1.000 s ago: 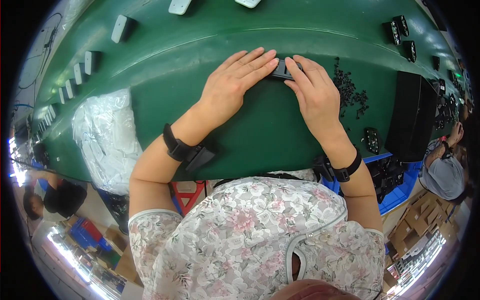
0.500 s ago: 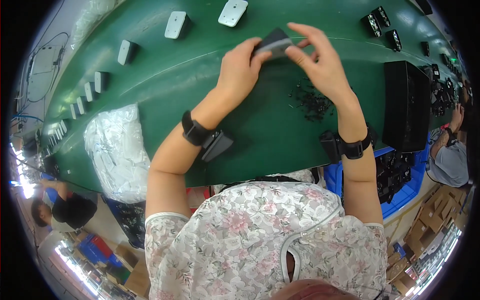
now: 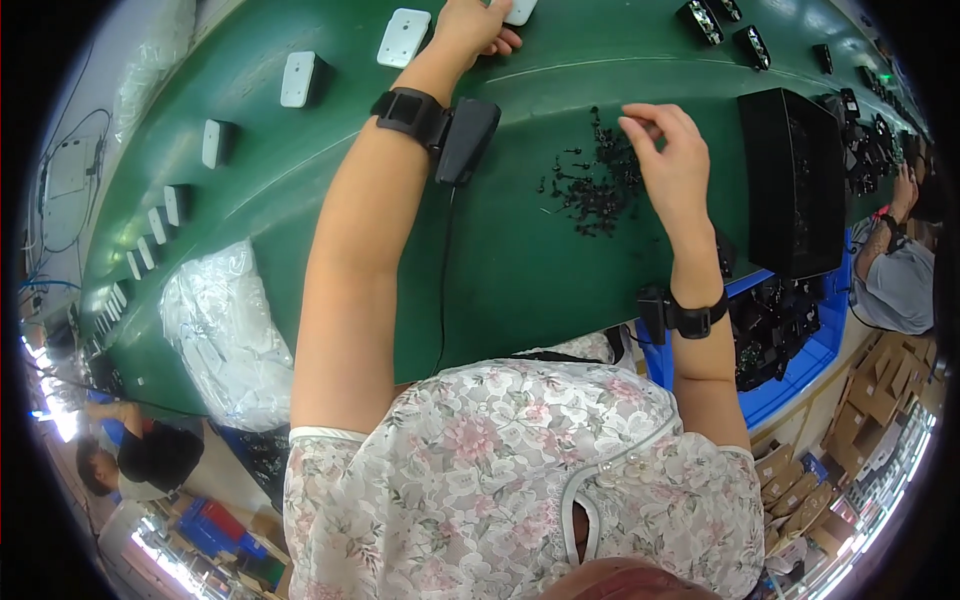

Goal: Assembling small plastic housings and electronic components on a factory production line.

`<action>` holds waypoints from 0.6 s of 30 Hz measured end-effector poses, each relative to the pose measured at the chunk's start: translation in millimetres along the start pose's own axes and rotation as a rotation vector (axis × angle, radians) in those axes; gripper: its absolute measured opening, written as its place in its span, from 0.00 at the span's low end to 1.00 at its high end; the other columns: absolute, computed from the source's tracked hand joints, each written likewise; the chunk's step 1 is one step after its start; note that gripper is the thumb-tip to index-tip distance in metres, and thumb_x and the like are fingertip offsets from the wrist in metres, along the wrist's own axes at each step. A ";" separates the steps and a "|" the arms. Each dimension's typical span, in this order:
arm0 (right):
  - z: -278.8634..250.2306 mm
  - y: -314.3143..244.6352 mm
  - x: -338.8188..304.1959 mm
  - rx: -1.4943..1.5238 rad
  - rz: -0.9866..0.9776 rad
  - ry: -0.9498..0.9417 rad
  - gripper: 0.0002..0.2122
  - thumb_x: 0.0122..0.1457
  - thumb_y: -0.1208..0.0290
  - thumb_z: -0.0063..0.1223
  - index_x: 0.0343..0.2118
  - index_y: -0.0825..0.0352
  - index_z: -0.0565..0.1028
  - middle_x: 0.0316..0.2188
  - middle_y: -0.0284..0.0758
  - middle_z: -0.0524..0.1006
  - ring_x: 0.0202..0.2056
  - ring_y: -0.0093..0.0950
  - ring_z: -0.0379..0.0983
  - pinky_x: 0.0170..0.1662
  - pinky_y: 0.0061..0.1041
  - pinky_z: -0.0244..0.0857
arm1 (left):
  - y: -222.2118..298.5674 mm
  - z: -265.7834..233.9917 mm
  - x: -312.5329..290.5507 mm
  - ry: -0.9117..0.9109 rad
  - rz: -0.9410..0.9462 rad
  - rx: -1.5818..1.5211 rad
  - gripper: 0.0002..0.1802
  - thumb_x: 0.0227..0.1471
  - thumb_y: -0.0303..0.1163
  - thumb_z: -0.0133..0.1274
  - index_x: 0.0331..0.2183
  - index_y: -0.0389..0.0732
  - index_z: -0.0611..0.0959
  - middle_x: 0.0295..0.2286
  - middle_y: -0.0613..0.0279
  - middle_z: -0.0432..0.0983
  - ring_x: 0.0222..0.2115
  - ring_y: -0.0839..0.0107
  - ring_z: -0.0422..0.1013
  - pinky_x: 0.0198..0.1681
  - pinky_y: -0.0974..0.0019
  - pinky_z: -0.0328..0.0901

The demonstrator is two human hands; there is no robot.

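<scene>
Holding the left hand [image 3: 468, 28] far forward over the green table [image 3: 530, 270], bending its fingers and touching a white-faced casing [image 3: 521, 10] right at the upper edge of the view; seeing only part of that casing, and so not being able to tell whether gripping it or merely resting fingers against it. Holding the right hand [image 3: 678, 160] nearer the body and well apart from the left, loosely curling thumb and forefinger toward each other; not being able to tell whether pinching something tiny between them. Having a loose heap of small black parts [image 3: 598, 190] just left of the right hand, on the table. Having another white-faced casing [image 3: 404, 38] just left of the left hand, and a curving row of white-faced casings [image 3: 298, 80] farther left of it and back toward the body. Wearing a black wristband [image 3: 408, 112] behind the left hand, carrying a dark block [image 3: 468, 140] beside it; wearing a similar band [image 3: 698, 320] behind the right hand. Having a clear bag [image 3: 228, 340] of white pieces well left of both hands, a black box [image 3: 790, 180] to the right of the right hand, and a blue crate [image 3: 812, 365] nearer the body, right of the right wrist.
</scene>
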State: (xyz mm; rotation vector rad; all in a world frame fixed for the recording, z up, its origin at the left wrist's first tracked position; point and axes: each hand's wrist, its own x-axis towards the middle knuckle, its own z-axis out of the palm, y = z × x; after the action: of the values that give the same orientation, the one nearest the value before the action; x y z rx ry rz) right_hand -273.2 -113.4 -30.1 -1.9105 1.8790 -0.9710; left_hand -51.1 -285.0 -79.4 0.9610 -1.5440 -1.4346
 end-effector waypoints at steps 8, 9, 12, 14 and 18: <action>30.3 -1.1 13.0 -0.211 -0.112 -0.071 0.06 0.50 0.70 0.58 0.27 0.64 0.73 0.25 0.33 0.71 0.30 0.31 0.69 0.33 0.30 0.64 | 55.8 45.5 -97.5 0.469 0.092 0.639 0.22 0.50 0.41 0.55 0.40 0.37 0.67 0.22 0.50 0.75 0.25 0.47 0.72 0.28 0.50 0.66; 29.6 -4.6 12.0 -0.211 -0.128 -0.077 0.05 0.50 0.70 0.57 0.27 0.64 0.72 0.25 0.34 0.70 0.29 0.31 0.70 0.33 0.30 0.64 | 62.4 47.3 -125.4 0.417 0.079 0.589 0.21 0.51 0.39 0.54 0.41 0.40 0.67 0.19 0.53 0.74 0.23 0.48 0.72 0.26 0.50 0.65; 29.3 -8.4 15.2 -0.230 -0.212 -0.069 0.06 0.54 0.67 0.53 0.29 0.64 0.72 0.26 0.35 0.71 0.29 0.33 0.70 0.33 0.29 0.64 | 67.7 42.7 -208.0 0.411 0.085 0.817 0.17 0.48 0.38 0.57 0.37 0.41 0.71 0.19 0.56 0.74 0.21 0.56 0.72 0.21 0.59 0.66; 27.3 -9.9 16.8 -0.207 -0.115 -0.061 0.08 0.58 0.64 0.49 0.31 0.65 0.71 0.24 0.37 0.73 0.27 0.36 0.71 0.32 0.30 0.64 | 66.0 26.5 -252.7 0.481 0.089 0.943 0.16 0.48 0.38 0.57 0.36 0.41 0.72 0.20 0.56 0.74 0.21 0.57 0.72 0.22 0.60 0.66; 22.0 2.5 19.2 0.111 -0.012 -0.058 0.07 0.59 0.69 0.51 0.33 0.68 0.71 0.24 0.29 0.73 0.26 0.18 0.68 0.31 0.17 0.63 | 79.9 -18.4 -328.6 0.780 -0.087 1.092 0.11 0.48 0.36 0.57 0.32 0.40 0.75 0.24 0.57 0.75 0.23 0.58 0.72 0.24 0.61 0.66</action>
State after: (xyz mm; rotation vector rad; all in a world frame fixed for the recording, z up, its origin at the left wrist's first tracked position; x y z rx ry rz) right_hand -262.6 -137.7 -42.8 -1.8673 1.7461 -0.9914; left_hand 93.1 15.3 -18.3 1.9186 -1.5901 -0.0364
